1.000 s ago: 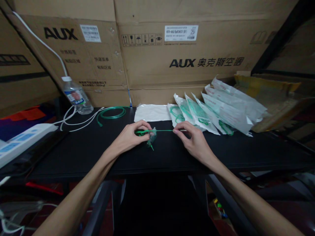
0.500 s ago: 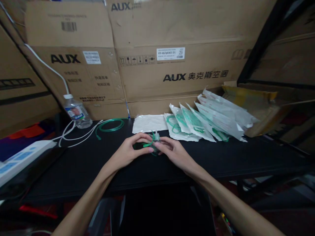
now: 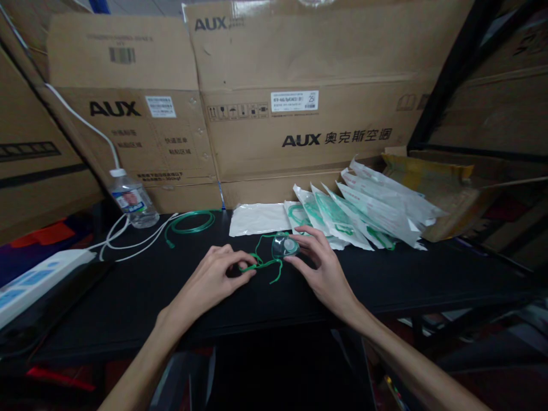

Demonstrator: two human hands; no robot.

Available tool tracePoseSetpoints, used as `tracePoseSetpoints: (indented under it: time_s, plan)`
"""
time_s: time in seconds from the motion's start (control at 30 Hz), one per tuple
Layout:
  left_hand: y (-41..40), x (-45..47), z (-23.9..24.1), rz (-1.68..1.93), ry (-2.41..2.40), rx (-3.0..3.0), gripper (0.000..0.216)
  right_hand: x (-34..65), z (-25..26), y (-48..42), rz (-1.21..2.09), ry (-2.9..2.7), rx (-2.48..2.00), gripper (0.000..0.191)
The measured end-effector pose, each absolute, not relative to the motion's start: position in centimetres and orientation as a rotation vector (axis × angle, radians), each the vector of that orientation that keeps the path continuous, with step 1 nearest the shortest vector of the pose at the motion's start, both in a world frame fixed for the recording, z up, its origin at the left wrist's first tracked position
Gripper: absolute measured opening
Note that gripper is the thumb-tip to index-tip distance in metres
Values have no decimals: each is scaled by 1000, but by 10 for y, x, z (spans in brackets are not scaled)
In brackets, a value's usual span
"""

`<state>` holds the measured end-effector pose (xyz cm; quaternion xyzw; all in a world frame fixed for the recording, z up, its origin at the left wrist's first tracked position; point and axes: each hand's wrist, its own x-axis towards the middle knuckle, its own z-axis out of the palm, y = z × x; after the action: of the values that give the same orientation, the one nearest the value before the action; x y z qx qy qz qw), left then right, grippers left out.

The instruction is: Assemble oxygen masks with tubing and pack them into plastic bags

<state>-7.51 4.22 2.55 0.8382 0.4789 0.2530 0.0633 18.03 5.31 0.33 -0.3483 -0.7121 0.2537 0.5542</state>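
My right hand [image 3: 319, 260] grips a small clear oxygen mask [image 3: 284, 246] by its right side, thumb below and fingers above. A green elastic strap [image 3: 266, 264] runs from the mask to the left, with one loose end hanging down toward the black tabletop [image 3: 265, 302]. My left hand [image 3: 222, 271] pinches the bunched part of that strap between thumb and fingers. Behind my hands lies a flat white pouch [image 3: 259, 220]. A coil of green tubing [image 3: 190, 222] rests farther left.
Several white-and-clear pouches [image 3: 363, 214] holding green items fan out at the back right, before an open carton [image 3: 445, 200]. At the left are a plastic bottle [image 3: 135, 200], white cables and a power strip [image 3: 34, 279]. Large cardboard sheets [image 3: 334, 68] stand behind.
My hands have moved apart. The mask has turned in my right hand, and its green strap is now drawn out to the left by my left hand.
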Motion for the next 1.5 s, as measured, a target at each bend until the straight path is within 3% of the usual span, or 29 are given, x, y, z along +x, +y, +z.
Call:
tracePoseSetpoints:
  time_s: [0.27,0.43,0.73,0.97,1.17,1.27,1.5]
  plan:
    - [12,-111,25,656,1699,2717,21,200,1,56,529,-1829,-766,28]
    - [0,-111,18,678,1785,2682,32,196,4,52,574,-1942,-712,32]
    - [-3,-63,29,1148,1549,2211,26,184,4,50,757,-2003,-764,34]
    - [12,-22,24,1051,1335,2123,67,177,2,46,952,-1761,-775,26]
    - [13,-22,11,1122,1384,2115,56,175,2,44,1130,-1809,-799,41]
    - [12,-19,7,1127,1484,2223,56,171,2,42,1025,-1910,-913,50]
    - [9,-23,16,1035,1490,2292,57,167,2,41,862,-1881,-990,40]
